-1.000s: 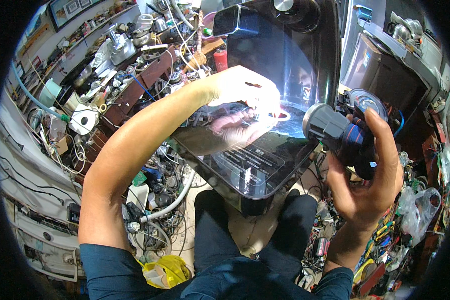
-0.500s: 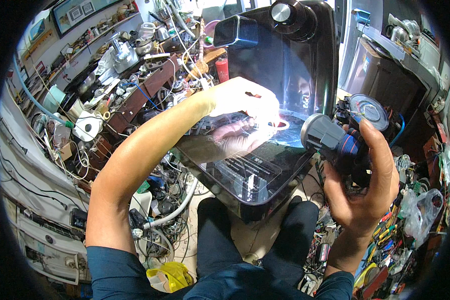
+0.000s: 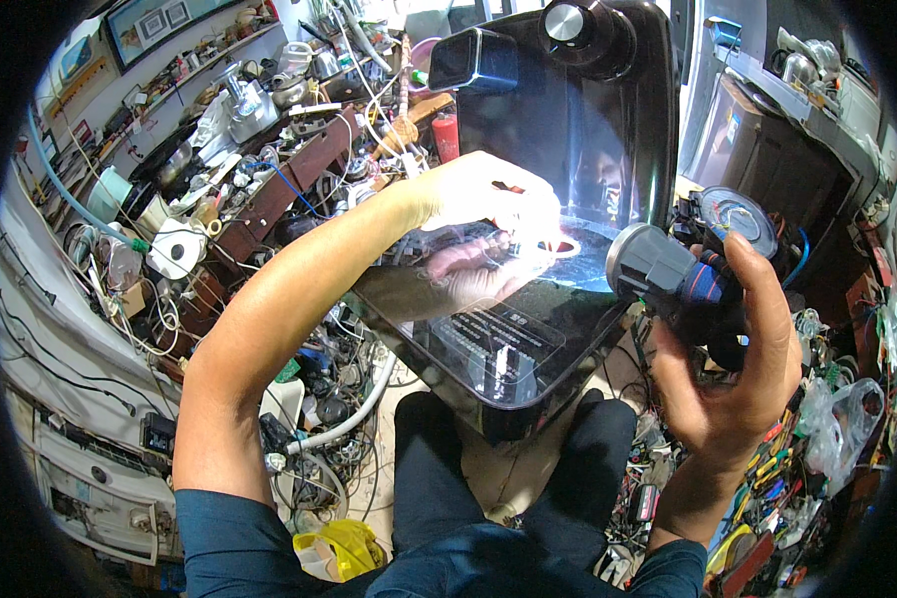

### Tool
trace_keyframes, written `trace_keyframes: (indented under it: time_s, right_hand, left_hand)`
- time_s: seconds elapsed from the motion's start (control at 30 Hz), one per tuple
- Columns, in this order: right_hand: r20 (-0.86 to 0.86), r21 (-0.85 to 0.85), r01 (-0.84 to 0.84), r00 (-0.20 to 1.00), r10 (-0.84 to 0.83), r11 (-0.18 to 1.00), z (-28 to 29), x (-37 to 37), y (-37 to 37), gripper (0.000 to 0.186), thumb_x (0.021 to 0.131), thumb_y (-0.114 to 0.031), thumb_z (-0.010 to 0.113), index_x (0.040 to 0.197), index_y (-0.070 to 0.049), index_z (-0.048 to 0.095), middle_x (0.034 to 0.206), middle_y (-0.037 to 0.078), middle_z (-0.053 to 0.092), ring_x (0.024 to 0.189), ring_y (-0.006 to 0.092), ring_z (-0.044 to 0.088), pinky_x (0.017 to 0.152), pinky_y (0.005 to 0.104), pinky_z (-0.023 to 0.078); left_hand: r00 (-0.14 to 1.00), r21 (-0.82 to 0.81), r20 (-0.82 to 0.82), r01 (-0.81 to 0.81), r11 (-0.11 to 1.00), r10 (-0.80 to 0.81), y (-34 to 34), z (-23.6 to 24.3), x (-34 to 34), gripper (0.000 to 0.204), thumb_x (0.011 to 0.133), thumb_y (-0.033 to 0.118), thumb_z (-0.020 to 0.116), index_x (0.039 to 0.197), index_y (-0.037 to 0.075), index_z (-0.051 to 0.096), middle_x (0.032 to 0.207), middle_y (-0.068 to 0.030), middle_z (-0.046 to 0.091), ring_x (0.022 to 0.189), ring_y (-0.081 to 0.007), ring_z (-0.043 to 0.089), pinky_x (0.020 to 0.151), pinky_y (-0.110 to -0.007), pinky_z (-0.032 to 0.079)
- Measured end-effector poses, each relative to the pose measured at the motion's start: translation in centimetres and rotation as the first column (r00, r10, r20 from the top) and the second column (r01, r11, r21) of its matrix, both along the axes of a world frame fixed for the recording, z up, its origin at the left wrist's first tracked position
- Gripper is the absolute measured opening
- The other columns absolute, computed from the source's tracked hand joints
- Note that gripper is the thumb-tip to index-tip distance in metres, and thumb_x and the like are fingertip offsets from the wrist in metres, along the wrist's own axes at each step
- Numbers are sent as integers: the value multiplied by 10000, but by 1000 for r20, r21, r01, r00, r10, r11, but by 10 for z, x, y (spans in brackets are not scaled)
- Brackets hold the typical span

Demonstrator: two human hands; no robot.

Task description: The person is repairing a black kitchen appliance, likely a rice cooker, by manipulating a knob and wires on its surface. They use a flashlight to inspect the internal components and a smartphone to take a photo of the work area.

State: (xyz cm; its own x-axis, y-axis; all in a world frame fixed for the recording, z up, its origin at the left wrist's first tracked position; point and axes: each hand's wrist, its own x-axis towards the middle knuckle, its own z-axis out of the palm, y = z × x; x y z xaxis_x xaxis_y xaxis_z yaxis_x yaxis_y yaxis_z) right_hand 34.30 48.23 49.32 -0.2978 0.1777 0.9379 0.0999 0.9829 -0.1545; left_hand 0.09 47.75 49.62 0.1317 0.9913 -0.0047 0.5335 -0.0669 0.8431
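Over black appliance (image 3: 593, 140) | left hand (image 3: 493, 194): glare-bleached, can't tell grip | right hand (image 3: 733, 399): grasping grey lamp (image 3: 656, 264)

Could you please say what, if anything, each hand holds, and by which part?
The right hand holds the lamp by its dark rear; glare hides whether the left hand holds anything.

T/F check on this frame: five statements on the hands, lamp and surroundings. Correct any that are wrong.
1. The right hand holds the grey-headed lamp. True.
2. The left hand is in deep shadow. False: the left hand is brightly lit.
3. A silver-faced knob is on the black appliance. True.
4. The yellow bag is right of the person's legs. False: the yellow bag is left of them.
5. The person's sleeves are dark blue. True.
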Motion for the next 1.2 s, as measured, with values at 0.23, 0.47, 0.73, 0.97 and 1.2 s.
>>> trace_keyframes:
  time_s: [0.23,0.47,0.73,0.97,1.2]
  right_hand:
    - [25,-57,-38,999,40,998,-5,6,2,769,681,79,729,1425,51,536,1310,233,665,1134,320,711,1002,397,551]
    - [14,-54,-24,1000,25,998,-3,5,1,781,681,86,719,1437,35,531,1324,225,661,1147,314,704,1007,400,551]
    - [17,-61,-35,999,36,998,-4,7,4,782,682,88,719,1438,33,529,1334,219,659,1156,318,702,1008,400,552]
    - [11,-78,-57,998,58,995,-7,5,5,778,689,106,708,1441,47,517,1346,232,648,1165,329,697,1019,410,548]
    - [28,-62,-75,997,77,995,-8,4,7,790,696,111,697,1457,56,495,1371,241,630,1191,341,683,1024,413,548]
  left_hand:
    - [999,-28,-8,-32,999,32,-1,5,6,402,889,-26,648,1276,47,725,1174,-90,753,1060,-168,697,938,-304,568]
    - [999,-50,15,-39,998,40,0,4,3,435,894,-35,626,1315,42,705,1182,-93,750,1061,-171,695,933,-297,568]
    - [996,-20,-91,0,1000,-2,1,4,0,404,934,120,708,1320,5,669,1176,-84,742,1014,-146,693,908,-308,566]
    - [999,-33,-34,-20,999,19,0,3,4,360,978,113,657,1327,27,685,1169,-84,754,1023,-146,693,911,-291,559]
    - [997,-6,-71,1,1000,-1,-1,2,1,338,976,90,635,1302,47,711,1172,-84,760,1044,-161,703,929,-292,558]
